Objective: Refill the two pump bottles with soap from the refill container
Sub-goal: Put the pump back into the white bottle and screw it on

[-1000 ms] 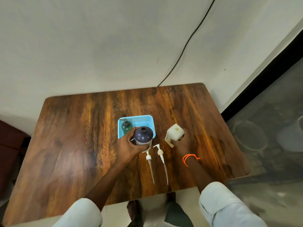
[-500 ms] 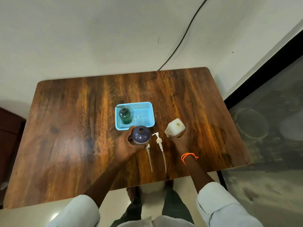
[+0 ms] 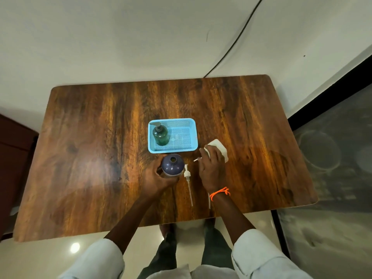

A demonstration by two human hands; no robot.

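My left hand [image 3: 156,178] wraps around the open purple bottle [image 3: 172,165] standing on the tabletop [image 3: 90,148]. My right hand [image 3: 211,170] grips the white refill container [image 3: 218,148]. One pump [image 3: 188,182] lies between them. The green bottle [image 3: 160,133] stands in the blue basket [image 3: 192,135].

On the table [image 3: 100,158], the basket [image 3: 192,135] sits mid-table, with a pump bottle [image 3: 160,134] standing in its left end. Just near of the basket stands the open bottle [image 3: 172,165], the left hand [image 3: 156,178] wrapped around it from the left and near side. Right of that bottle, a pump head [image 3: 187,175] lies on the table, tube pointing near. Further right, the right hand [image 3: 211,170] rests over the refill container [image 3: 220,148], which is just right of the basket's near right corner.
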